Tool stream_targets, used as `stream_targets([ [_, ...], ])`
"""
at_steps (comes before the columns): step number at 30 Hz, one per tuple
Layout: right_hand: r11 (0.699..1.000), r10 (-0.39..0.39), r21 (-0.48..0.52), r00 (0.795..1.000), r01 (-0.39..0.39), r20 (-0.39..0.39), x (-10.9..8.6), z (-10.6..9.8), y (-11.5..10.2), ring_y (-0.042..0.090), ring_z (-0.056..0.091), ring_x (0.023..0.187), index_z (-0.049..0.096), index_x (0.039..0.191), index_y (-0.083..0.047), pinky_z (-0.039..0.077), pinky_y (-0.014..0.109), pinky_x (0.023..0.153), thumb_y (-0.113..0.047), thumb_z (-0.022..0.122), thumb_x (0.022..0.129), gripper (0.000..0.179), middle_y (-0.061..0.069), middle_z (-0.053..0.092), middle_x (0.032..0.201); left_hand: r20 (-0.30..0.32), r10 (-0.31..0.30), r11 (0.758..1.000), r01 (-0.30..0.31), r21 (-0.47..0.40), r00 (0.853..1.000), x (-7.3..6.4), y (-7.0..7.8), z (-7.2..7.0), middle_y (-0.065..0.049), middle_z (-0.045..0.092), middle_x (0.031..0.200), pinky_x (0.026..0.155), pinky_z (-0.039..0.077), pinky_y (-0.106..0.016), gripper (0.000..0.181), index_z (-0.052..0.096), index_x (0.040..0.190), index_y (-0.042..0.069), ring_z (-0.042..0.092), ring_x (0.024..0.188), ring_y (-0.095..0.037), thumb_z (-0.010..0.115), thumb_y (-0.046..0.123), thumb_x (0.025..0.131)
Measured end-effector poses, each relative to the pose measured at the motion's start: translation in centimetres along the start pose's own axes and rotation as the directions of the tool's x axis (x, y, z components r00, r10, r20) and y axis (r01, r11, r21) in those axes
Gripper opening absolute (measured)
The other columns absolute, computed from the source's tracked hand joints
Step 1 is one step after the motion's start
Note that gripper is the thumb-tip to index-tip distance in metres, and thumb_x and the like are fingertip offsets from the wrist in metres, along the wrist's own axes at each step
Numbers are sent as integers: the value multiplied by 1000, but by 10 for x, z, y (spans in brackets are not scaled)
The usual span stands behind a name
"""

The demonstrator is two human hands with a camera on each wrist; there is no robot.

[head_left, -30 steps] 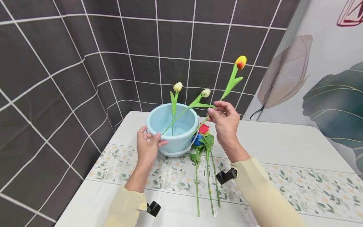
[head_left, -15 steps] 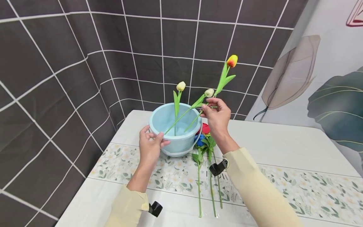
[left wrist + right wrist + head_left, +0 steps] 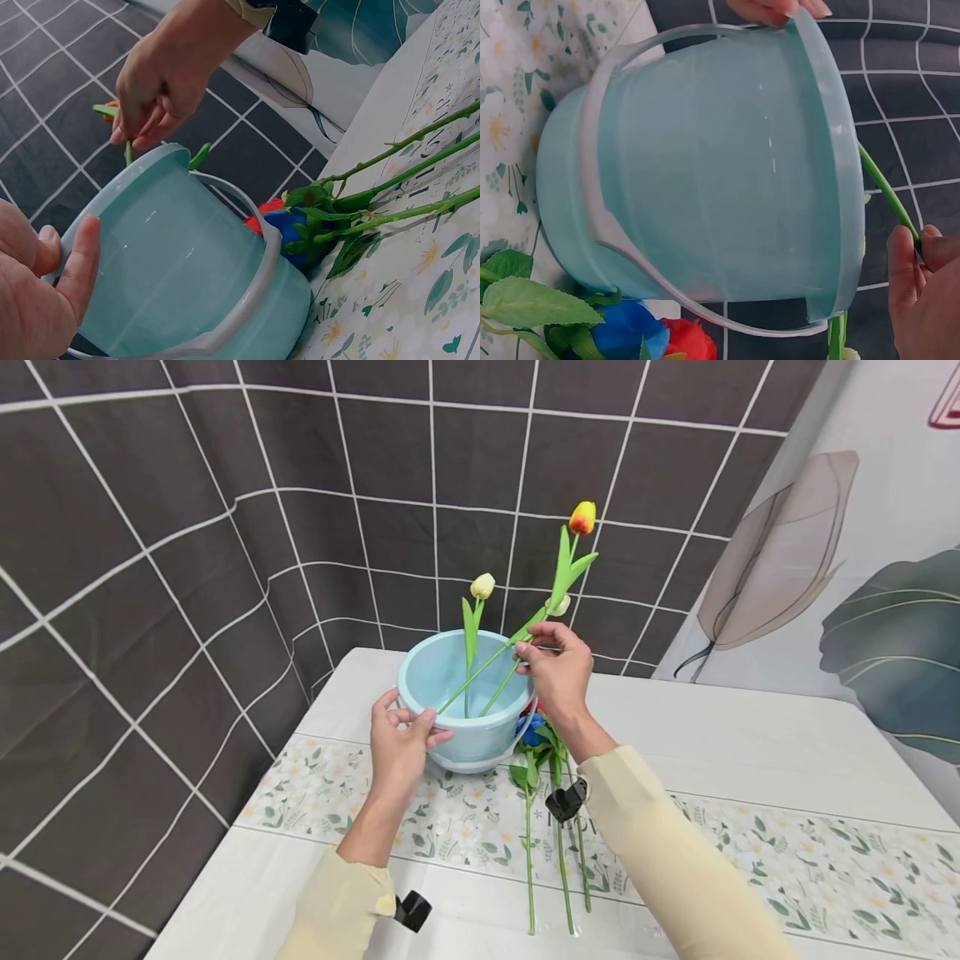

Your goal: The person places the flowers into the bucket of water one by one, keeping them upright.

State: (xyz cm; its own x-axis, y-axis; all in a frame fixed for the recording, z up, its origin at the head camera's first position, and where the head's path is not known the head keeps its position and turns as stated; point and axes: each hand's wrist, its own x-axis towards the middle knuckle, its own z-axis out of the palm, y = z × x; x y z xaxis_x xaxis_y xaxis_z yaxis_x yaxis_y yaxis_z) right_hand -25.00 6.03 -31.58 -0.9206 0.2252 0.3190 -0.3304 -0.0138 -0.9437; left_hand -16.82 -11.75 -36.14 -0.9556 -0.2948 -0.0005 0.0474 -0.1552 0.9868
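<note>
Left of centre, the left hand [image 3: 401,743] holds a light-blue round plastic bucket [image 3: 471,747] by its rim, between thumb and bent fingers. In it stand two cream tulips with green leaves [image 3: 482,586]. Around the centre, the right hand [image 3: 558,672] pinches, with fingers almost closed, a yellow-and-red tulip [image 3: 582,518]; the lower part of its stem is inside the bucket.

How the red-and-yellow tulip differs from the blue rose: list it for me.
Colour: the red-and-yellow tulip has a two-coloured bloom; the blue rose has a blue one.
Pose: the tulip slants upward in the right hand, its lower stem inside the bucket; the rose lies on the table beside the bucket.
Leaves: the tulip's are long and narrow, the rose's shorter and broader.
Both have green stems.
</note>
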Motion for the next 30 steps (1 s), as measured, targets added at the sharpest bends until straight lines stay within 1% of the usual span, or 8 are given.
stream_targets([
  [5,998,8,-59,1000,-7,18,-1,3,2,8,65,65,67,102,4,61,33,62,10,71,81,23,7,55,80,0,14,1000,-14,1,1000,1,-1,0,-16,43,103,78,59,-26,64,17,149,9,69,72,-17,53,0,97],
  [8,991,10,-134,999,-4,42,-3,3,4,9,63,63,68,101,5,61,31,62,7,72,81,20,9,58,81,-3,6,1000,-6,-2,1000,1,0,0,-16,44,103,78,59,-26,64,18,149,10,70,72,-18,54,1,97],
  [11,976,-3,-216,997,19,73,-4,3,5,13,63,62,69,97,5,60,27,62,4,72,82,16,12,61,81,-5,-5,1000,5,0,1000,1,1,1,-15,44,103,78,59,-26,64,18,149,11,70,72,-17,54,1,97],
  [15,945,-53,-317,992,86,112,-6,3,7,19,65,65,70,93,1,59,26,62,1,74,82,11,12,63,80,-8,-12,1000,12,1,1000,0,1,0,-15,44,103,78,59,-26,64,19,149,12,70,72,-17,54,2,97],
  [20,886,-110,-427,976,182,188,-7,3,9,22,65,71,72,93,-2,58,31,62,-1,73,82,10,11,66,81,-1,-4,1000,4,2,1000,-1,2,0,-16,44,103,77,59,-26,64,18,149,11,70,72,-18,54,1,97],
  [23,828,-126,-502,955,251,269,-8,3,10,21,65,75,74,94,-3,57,32,64,-4,73,84,10,10,69,83,3,1,1000,-1,-3,1000,-1,2,0,-16,43,104,77,59,-27,64,17,149,10,70,72,-18,53,1,97],
  [27,744,-127,-577,919,338,374,-9,5,9,18,64,72,77,90,-6,53,31,61,-16,71,89,12,6,72,82,5,-5,1000,5,-9,1000,-1,2,0,-15,43,104,78,59,-27,64,17,149,11,69,73,-18,53,1,97],
  [30,718,-103,-598,904,356,414,-11,7,5,17,63,69,78,87,-7,50,30,56,-25,68,92,21,5,72,81,7,-10,1000,10,-15,1000,-1,2,0,-15,43,104,78,59,-26,64,17,149,11,69,74,-18,53,1,97],
])
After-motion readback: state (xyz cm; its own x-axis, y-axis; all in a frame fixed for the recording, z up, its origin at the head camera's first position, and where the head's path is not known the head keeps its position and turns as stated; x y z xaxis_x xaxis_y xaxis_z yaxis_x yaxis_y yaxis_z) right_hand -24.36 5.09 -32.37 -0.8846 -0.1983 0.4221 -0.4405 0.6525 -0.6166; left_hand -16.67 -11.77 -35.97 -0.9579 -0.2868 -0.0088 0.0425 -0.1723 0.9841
